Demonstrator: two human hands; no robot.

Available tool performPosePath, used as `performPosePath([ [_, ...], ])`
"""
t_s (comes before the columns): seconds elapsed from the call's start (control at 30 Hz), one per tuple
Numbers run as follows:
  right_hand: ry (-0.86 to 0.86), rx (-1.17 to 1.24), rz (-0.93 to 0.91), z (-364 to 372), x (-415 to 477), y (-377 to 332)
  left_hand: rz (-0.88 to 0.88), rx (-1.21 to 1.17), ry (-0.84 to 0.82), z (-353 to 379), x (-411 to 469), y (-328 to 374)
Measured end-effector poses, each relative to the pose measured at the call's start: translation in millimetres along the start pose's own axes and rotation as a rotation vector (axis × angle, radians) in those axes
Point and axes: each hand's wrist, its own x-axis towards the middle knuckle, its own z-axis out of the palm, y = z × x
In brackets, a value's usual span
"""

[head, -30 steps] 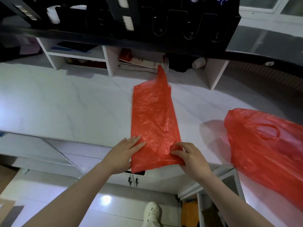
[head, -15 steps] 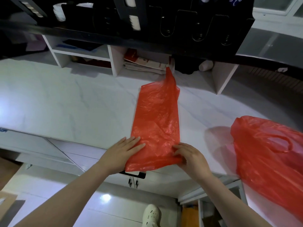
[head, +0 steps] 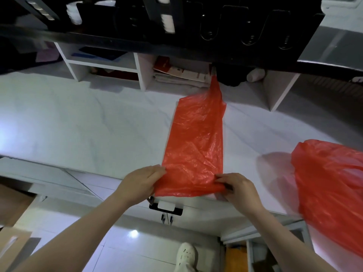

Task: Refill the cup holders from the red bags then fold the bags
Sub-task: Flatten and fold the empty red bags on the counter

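Head view: left hand [head: 141,181], flat on the bag [head: 196,142] a second ago, now pinches its near left corner at 7 o'clock. The bag lies flattened lengthwise on the table [head: 78,124], handle towards 12, near edge raised. The right hand [head: 238,188] pinches the near right corner. Judgement: smoothing done, first fold starting. A second bag [head: 330,193] sits at 3 o'clock, unfolded.

The second red bag [head: 330,183] runs off the right edge.
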Motion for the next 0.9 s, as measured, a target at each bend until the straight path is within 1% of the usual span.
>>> performPosePath([
  [0.1, 0.054, 0.099, 0.104, 4.9, -4.6, -0.2, -0.127, -0.100, -0.044, 2.9, -2.3, -0.3],
  [0.17, 0.061, 0.105, 0.103, 8.0, -7.5, -0.5, -0.205, -0.180, -0.068, 5.4, -1.8, -4.3],
  [0.27, 0.092, 0.060, 0.129, 9.8, -9.4, -0.2, -0.379, -0.303, -0.062, 10.4, -1.9, -4.0],
  [0.37, 0.159, 0.055, 0.215, 13.5, -8.7, 3.0, -0.523, -0.416, 0.000, 13.8, -2.6, 4.0],
  [0.5, 0.137, 0.002, 0.278, 19.6, -4.2, 3.0, -0.672, -0.541, 0.142, 18.7, 2.7, 16.3],
  [0.57, 0.144, -0.005, 0.316, 21.1, -2.1, 1.1, -0.751, -0.580, 0.163, 20.8, 9.7, 20.3],
  [0.73, 0.191, 0.023, 0.372, 20.9, 2.1, -3.3, -0.819, -0.488, 0.162, 23.2, 27.6, 29.6],
  [0.83, 0.229, 0.104, 0.401, 18.4, 0.8, -4.0, -0.833, -0.608, 0.219, 17.9, 29.5, 29.6],
  [0.9, 0.272, 0.164, 0.385, 14.9, -2.7, -3.4, -0.827, -0.688, 0.263, 12.5, 26.3, 30.7],
])
